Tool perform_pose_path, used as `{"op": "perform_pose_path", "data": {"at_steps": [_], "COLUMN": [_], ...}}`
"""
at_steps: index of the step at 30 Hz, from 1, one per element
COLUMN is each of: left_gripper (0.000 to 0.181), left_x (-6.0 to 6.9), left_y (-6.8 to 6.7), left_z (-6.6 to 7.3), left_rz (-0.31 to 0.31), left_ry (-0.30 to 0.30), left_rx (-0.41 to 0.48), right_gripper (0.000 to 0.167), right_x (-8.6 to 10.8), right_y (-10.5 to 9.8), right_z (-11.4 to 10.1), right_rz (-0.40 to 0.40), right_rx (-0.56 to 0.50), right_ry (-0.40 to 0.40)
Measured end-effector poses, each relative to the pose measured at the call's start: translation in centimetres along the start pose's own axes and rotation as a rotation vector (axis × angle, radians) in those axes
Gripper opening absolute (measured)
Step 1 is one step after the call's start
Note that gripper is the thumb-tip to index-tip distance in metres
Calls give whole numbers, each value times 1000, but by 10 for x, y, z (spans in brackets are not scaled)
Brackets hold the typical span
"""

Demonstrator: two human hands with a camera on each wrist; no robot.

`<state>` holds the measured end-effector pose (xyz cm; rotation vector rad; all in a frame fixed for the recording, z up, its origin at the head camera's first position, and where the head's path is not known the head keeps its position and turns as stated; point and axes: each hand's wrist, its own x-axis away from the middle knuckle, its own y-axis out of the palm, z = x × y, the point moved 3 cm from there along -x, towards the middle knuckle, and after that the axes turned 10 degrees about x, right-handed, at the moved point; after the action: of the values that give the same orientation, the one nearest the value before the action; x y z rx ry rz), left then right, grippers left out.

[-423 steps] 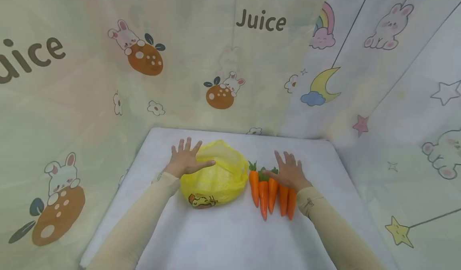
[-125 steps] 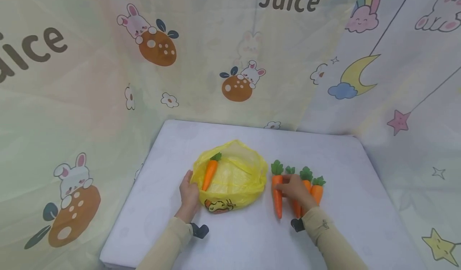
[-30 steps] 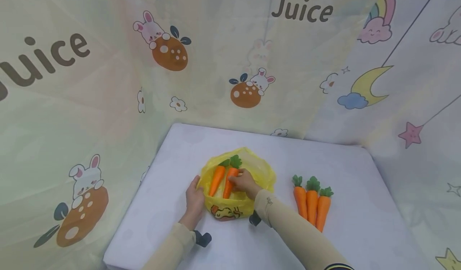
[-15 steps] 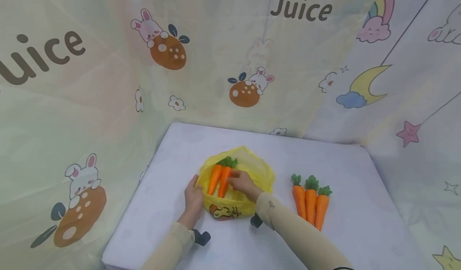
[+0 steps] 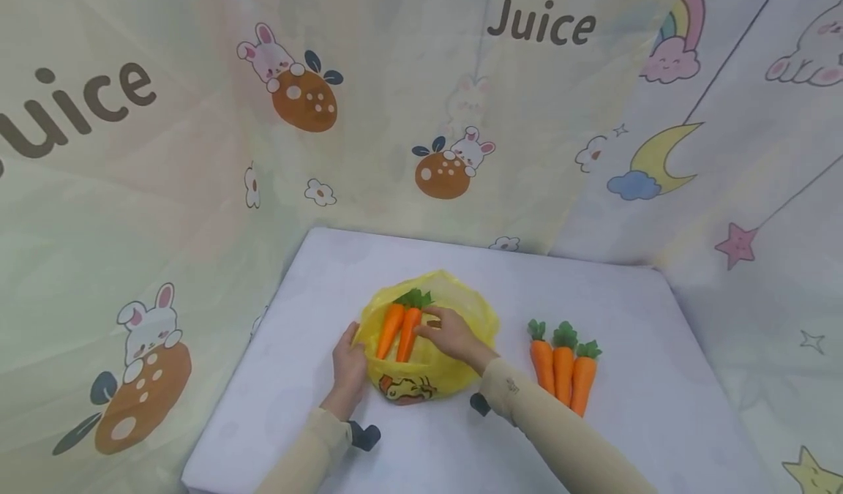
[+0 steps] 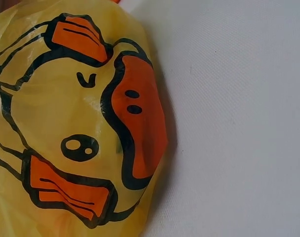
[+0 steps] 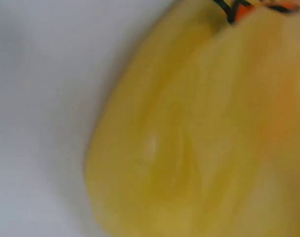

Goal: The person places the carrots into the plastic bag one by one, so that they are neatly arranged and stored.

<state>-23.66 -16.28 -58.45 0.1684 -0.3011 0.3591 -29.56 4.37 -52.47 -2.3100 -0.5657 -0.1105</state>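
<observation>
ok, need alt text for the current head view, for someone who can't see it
A person's right hand is inside an open yellow bag, fingers by two carrots lying in it, while the left hand touches the bag's left side. Three more carrots lie right of it on a white table.

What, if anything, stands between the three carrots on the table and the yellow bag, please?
Nothing visible lies between the three carrots and the yellow bag, though the right hand partly covers the bag's opening.
</observation>
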Motion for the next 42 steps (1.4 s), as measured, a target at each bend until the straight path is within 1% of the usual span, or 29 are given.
{"op": "perform_pose_path", "data": {"at_steps": [3, 5, 8, 11, 13, 15, 17, 19, 22, 24, 26, 30, 35, 38, 42], "left_gripper": [58, 58, 59, 58, 58, 58, 57, 57, 57, 57, 57, 58, 58, 58, 57], "left_x": [0, -1, -1, 0, 0, 0, 0, 0, -1, -2, -2, -1, -2, -3, -3], "left_y": [-1, -1, -1, -1, 0, 0, 0, 0, 0, 0, 1, 1, 0, 0, 1], "left_z": [-1, -2, -2, -1, 0, 1, 1, 1, 1, 1, 1, 1, 0, -1, -1], "left_rz": [1, 3, 9, 9, 9, 8, 10, 12, 12, 14, 15, 20, 16, 10, 8], "left_ry": [-11, -20, -29, -29, -29, -25, -24, -24, -24, -29, -33, -43, -40, -31, -24], "left_rx": [6, 7, 0, -8, -10, -11, -11, -11, -8, -7, -5, -12, -12, -7, -8], "right_gripper": [67, 70, 79, 88, 92, 94, 95, 94, 93, 91, 90, 88, 90, 87, 78], "right_x": [11, 17, 28, 39, 46, 52, 57, 60, 66, 69, 71, 74, 78, 81, 83], "right_y": [-22, -38, -66, -92, -107, -119, -128, -134, -137, -137, -136, -131, -123, -118, -113], "right_z": [-6, -6, -3, 5, 12, 20, 30, 40, 59, 71, 83, 104, 123, 129, 135], "right_rz": [84, 154, 276, 402, 469, 517, 538, 535, 502, 468, 434, 363, 252, 211, 186], "right_rx": [94, 183, 351, 497, 553, 589, 595, 588, 571, 569, 562, 547, 482, 473, 487], "right_ry": [-110, -170, -221, -225, -215, -171, -99, -11, 132, 202, 251, 313, 406, 419, 408]}}
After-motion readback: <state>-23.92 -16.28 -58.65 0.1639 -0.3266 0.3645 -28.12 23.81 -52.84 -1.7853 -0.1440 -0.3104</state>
